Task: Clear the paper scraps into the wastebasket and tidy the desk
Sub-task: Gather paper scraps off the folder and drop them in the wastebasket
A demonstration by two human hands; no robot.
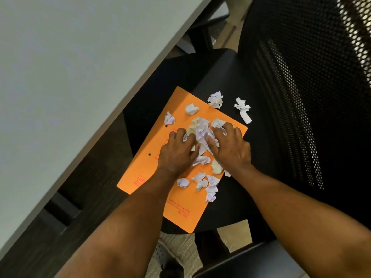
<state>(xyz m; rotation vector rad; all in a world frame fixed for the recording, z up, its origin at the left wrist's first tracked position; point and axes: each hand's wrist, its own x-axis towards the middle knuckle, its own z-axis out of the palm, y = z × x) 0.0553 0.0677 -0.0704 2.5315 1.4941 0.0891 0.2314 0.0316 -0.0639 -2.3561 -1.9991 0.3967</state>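
An orange file folder (180, 203) lies flat on the black seat of an office chair (226, 81). Several crumpled white paper scraps are scattered over it. My left hand (177, 151) and my right hand (228, 146) press in from both sides on a heap of scraps (202, 130) at the folder's middle, fingers curled around it. More scraps (208, 186) lie near the folder's right edge, below my hands. Two scraps (243, 109) rest on the bare seat beyond the folder. No wastebasket is in view.
A grey-white desk top (70, 67) fills the left, its edge running diagonally beside the chair. The chair's black mesh backrest (311, 87) rises at the right. Dark wood desk panels (80, 197) lie under the desk edge. Patterned floor (176, 245) shows below the seat.
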